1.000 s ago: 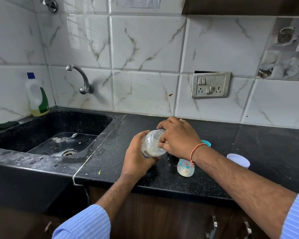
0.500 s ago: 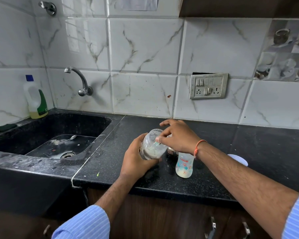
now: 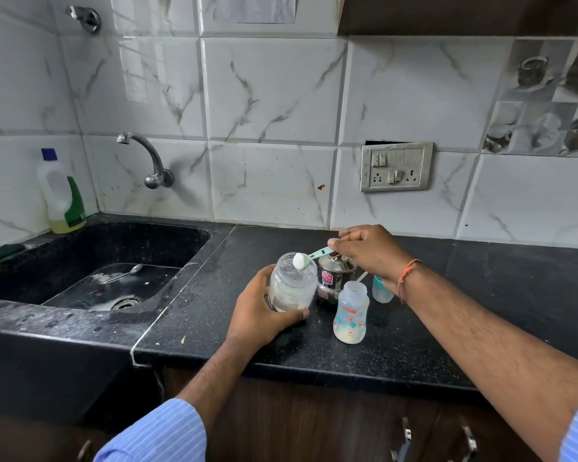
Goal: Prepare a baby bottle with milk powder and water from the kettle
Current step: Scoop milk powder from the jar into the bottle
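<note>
My left hand grips a clear glass jar of white milk powder, standing open on the black counter. My right hand pinches the handle of a light-blue scoop heaped with white powder, held just above the jar's mouth. An open baby bottle with printed figures and some white powder at its bottom stands upright right of the jar. A small steel kettle sits behind the jar and bottle, partly hidden by my right hand.
A blue bottle cap stands behind my right wrist. At left lies a black sink with a spoon in it, a tap above and a detergent bottle on the far corner. A switch plate is on the wall.
My right hand has lifted out of the jar with the scoop full of powder. The left hand has set the tilted jar upright. The kettle has come into sight.
</note>
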A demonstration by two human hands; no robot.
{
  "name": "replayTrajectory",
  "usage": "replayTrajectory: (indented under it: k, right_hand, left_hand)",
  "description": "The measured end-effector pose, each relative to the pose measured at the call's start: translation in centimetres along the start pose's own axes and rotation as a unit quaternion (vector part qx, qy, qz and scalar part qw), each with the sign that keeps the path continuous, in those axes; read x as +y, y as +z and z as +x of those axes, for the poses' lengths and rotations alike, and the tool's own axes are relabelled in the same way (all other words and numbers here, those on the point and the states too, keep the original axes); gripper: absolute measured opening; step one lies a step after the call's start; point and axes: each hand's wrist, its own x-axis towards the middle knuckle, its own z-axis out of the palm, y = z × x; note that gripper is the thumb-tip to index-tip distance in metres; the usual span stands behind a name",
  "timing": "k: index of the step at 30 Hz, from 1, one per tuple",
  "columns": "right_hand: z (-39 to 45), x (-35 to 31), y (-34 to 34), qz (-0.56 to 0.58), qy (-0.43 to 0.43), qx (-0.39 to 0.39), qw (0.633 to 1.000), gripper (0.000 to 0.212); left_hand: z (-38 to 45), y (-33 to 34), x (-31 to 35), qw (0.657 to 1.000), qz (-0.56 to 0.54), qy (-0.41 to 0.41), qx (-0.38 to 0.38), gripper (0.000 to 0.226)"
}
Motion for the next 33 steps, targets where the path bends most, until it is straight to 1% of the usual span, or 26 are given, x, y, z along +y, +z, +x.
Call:
replayTrajectory:
  k: [4,8,13,15,16,19,20,21,23,24,26,29,31,33]
  right_hand:
    - [-0.3,0.8,-1.7,0.053,0.044,0.006,0.998,0.024]
    - [-0.6,2.1,-3.7,0.062,0.083,0.029,0.994,0.026]
    - [-2.1,3.3,-6.2,0.058,0.104,0.038,0.992,0.027]
    - [-2.7,3.7,-7.1,0.057,0.101,0.039,0.992,0.024]
    - [-3.0,4.0,-7.4,0.055,0.099,0.037,0.993,0.022]
    - [-3.8,4.8,-7.8,0.043,0.092,0.036,0.994,0.016]
    - [-4.0,4.9,-7.8,0.038,0.087,0.036,0.995,0.014]
    - [-4.1,5.0,-7.7,0.034,0.083,0.038,0.995,0.013]
    - [-4.3,5.0,-7.7,0.026,0.073,0.041,0.996,0.012]
    - [-4.4,4.9,-7.7,0.021,0.067,0.041,0.997,0.012]
    - [-4.4,4.8,-7.6,0.007,0.059,0.040,0.997,0.014]
    - [-4.3,4.7,-7.5,-0.029,0.045,0.044,0.998,0.022]
    - [-4.2,4.6,-7.2,-0.073,0.015,0.050,0.996,0.031]
    - [-4.1,4.3,-7.0,-0.122,-0.018,0.055,0.991,0.036]
  left_hand:
    - [0.2,0.1,-0.3,0.999,0.012,-0.033,0.006,0.098]
    - [0.6,0.2,-0.9,0.997,0.026,-0.066,0.027,0.102]
    - [0.8,0.4,-0.6,0.998,0.034,-0.045,0.036,0.115]
    - [0.3,0.1,-0.2,0.998,0.015,-0.018,0.055,0.117]
    - [-0.1,-0.1,0.2,0.997,0.005,0.009,0.073,0.113]
    - [-1.5,0.1,1.4,0.979,0.026,0.120,0.160,0.088]
    - [-2.0,0.5,1.9,0.970,0.046,0.156,0.181,0.082]
    - [-2.5,1.0,2.6,0.962,0.061,0.191,0.186,0.078]
    - [-3.3,2.6,3.6,0.958,0.049,0.242,0.146,0.074]
    - [-3.6,3.4,4.0,0.963,0.031,0.243,0.113,0.074]
    - [-3.9,4.9,4.5,0.978,0.000,0.201,0.048,0.078]
    - [-3.5,6.6,4.4,0.993,-0.027,0.117,-0.021,0.085]
    - [-2.9,6.9,4.2,0.995,-0.033,0.070,-0.067,0.082]
    - [-2.3,6.8,4.1,0.992,-0.008,0.034,-0.121,0.073]
